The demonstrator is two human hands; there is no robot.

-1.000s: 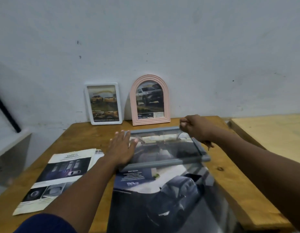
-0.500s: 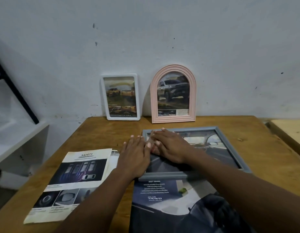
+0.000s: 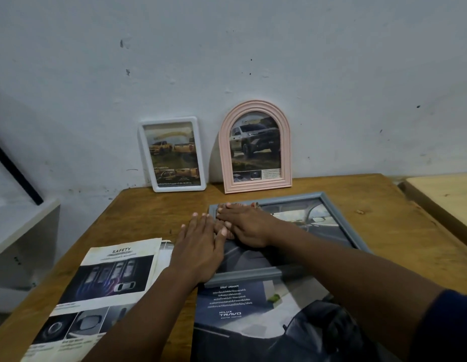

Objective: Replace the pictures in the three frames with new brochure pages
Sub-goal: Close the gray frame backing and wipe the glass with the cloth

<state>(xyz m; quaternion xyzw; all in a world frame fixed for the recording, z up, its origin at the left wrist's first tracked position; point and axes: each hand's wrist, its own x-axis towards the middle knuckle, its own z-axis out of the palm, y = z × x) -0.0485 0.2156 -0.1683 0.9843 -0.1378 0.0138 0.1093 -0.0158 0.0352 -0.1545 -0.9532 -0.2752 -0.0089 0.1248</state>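
Note:
A grey-blue rectangular frame (image 3: 339, 220) lies flat on the wooden table (image 3: 384, 231), on top of a large dark brochure page (image 3: 253, 309) with a car on it. My left hand (image 3: 198, 246) rests flat with straight fingers over the frame's left edge. My right hand (image 3: 246, 226) lies flat inside the frame, its fingertips at the far left corner. A white rectangular frame (image 3: 173, 154) and a pink arched frame (image 3: 256, 146) lean upright against the wall, each showing a truck picture.
A stack of brochure pages (image 3: 96, 291) headed SAFETY lies at the near left of the table. A second, paler table (image 3: 446, 194) stands to the right. A white shelf unit (image 3: 20, 231) stands at the left, with a black bar above it.
My right hand left the frame's far right corner and came to lie flat inside it near the left. The frame went from tilted up to flat. The view moved closer.

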